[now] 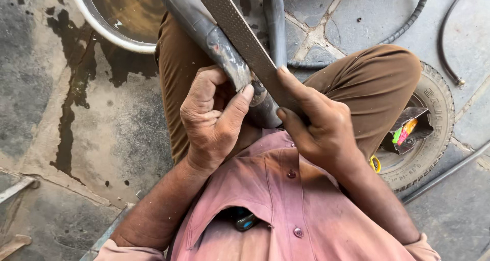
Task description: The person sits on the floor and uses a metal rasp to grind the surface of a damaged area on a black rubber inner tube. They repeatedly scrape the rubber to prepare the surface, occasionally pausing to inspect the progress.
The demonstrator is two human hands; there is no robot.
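Across the lap, grey rubber inner tube (224,52) found clamped in closed left hand (212,118), flat rasp file (245,39) laid on it and gripped by closed right hand (319,126); roughening judged under way, steady strokes along tube needed next.

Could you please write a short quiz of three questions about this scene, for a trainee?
1. True or false: the left hand grips the grey rubber tube.
2. Which tool does the right hand hold against the tube? A) flat metal file B) hammer C) brush
3. What stands on the wet floor, upper left?

Key:
1. True.
2. A.
3. A white basin of muddy water.
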